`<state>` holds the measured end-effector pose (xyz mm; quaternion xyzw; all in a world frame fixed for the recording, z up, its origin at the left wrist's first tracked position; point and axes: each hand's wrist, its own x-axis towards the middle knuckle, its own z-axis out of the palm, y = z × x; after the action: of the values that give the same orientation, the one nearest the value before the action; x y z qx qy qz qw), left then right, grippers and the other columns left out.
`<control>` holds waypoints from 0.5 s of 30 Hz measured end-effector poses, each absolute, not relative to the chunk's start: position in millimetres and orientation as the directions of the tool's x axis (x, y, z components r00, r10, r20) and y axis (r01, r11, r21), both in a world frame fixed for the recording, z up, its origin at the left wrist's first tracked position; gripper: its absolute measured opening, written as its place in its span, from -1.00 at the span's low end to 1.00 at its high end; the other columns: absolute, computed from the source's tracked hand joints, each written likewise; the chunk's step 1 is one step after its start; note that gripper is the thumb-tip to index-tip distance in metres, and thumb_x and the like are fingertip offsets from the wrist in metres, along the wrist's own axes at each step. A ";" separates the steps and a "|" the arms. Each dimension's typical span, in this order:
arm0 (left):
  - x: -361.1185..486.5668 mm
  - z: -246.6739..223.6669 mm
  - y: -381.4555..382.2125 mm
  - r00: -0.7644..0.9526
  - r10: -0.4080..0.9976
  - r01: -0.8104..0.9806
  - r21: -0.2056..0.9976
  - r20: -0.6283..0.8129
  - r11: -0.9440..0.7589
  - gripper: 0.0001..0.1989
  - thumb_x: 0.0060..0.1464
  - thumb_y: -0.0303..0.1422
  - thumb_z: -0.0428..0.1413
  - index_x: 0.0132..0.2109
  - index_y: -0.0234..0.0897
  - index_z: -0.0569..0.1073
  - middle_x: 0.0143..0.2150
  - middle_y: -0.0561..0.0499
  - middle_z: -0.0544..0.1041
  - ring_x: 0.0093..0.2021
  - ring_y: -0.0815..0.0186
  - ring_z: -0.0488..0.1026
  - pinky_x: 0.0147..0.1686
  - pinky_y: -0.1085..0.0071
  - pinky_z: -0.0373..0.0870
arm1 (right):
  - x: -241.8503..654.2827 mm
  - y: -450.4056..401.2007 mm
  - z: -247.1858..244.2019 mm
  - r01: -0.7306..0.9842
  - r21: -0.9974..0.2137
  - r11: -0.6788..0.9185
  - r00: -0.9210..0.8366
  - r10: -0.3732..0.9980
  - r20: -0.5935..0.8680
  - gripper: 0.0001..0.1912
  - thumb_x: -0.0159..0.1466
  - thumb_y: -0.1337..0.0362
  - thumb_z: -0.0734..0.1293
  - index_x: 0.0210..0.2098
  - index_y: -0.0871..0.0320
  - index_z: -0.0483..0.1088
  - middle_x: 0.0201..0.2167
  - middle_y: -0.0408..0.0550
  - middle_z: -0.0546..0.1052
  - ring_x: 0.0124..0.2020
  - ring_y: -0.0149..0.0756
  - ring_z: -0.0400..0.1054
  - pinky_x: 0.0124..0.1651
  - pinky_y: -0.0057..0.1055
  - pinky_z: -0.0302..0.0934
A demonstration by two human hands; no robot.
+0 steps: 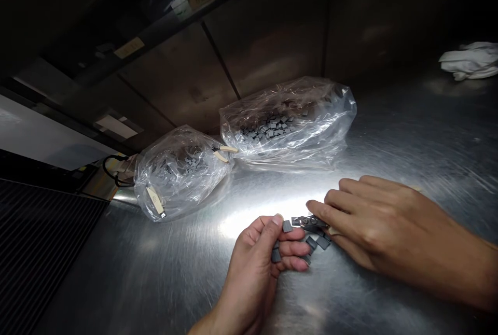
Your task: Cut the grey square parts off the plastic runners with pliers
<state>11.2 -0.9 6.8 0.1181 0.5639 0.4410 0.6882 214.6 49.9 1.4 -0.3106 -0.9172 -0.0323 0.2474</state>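
My left hand [259,252] is closed, with a small grey square piece [287,226] pinched between thumb and forefinger. More of these grey pieces sit in its curled fingers. My right hand [373,221] is wrapped around a pair of nippers [309,221], whose metal jaws point left at the pinched piece. Whether the jaws touch that piece I cannot tell. The nippers' handles are mostly hidden by the hand. Several loose grey pieces [322,242] lie on the metal tabletop [187,273] below the nippers.
Behind my hands stand two clear plastic bags, a larger right one [327,133] and a smaller left one [182,190], both with many grey pieces inside. Cream-handled pliers [223,152] rest between them. A cream-handled tool [155,201] lies against the left bag. A white crumpled cloth [470,60] is far right.
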 end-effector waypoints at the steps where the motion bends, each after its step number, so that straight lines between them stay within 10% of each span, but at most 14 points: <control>1: 11.1 6.5 -1.1 -0.022 0.740 -0.475 0.658 -0.673 0.585 -0.78 0.16 -0.32 0.35 -0.29 -0.37 0.50 -0.33 -0.16 0.69 -0.45 0.35 0.60 -0.47 0.52 0.56 | 213.7 49.2 0.7 0.581 -0.102 0.807 -0.686 0.553 0.472 -0.73 0.25 0.56 0.21 -0.29 0.14 0.47 -0.52 -0.15 0.35 -0.47 -0.21 0.20 -0.32 -0.22 -0.11; 15: 10.6 7.5 -1.9 0.003 0.741 -0.462 0.656 -0.672 0.597 -0.83 0.30 -0.38 0.21 -0.19 -0.45 0.60 -0.31 -0.17 0.68 -0.43 0.35 0.61 -0.43 0.51 0.56 | 214.5 49.0 -2.2 0.574 -0.155 0.804 -0.688 0.577 0.439 -0.77 0.30 0.51 0.23 -0.28 0.12 0.48 -0.49 -0.12 0.42 -0.46 -0.19 0.25 -0.31 -0.24 0.00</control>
<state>10.6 -1.9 7.5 0.1249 0.5591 0.4312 0.6971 214.5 49.0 -2.2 -0.3133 -0.9188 0.0027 0.2400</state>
